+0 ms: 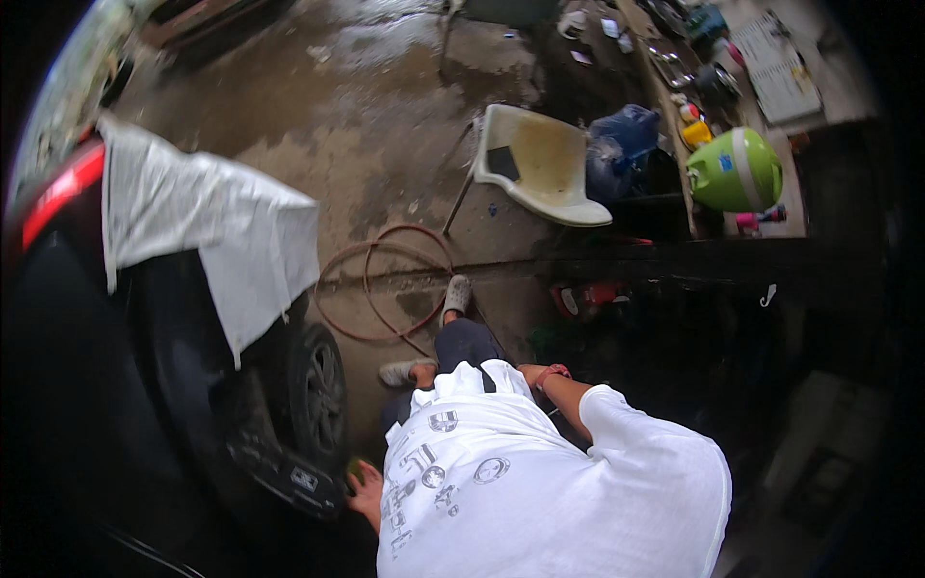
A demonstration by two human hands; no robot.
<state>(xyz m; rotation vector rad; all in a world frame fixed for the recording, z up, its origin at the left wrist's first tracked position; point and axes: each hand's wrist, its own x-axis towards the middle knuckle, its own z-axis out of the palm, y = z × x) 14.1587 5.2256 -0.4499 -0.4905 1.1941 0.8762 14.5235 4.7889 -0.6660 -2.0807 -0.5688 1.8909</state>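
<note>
I am crouched beside a dark car (116, 385), and my white shirt fills the lower middle of the view. My left hand (367, 489) is low at the car's lower body edge, just behind the wheel (320, 393). It is closed on a small green pad (354, 469) pressed against the dark panel. My right hand (532, 372) rests on my knee with a red band at the wrist. Its fingers are mostly hidden behind my shirt and leg. My grey shoes (457, 293) stand on the wet concrete.
A white cloth (212, 222) is draped over the car. A reddish hose (385, 279) lies coiled on the floor ahead. Beyond it stand a white plastic chair (540, 164), a blue water jug (626, 144) and a bench with a green container (737, 169).
</note>
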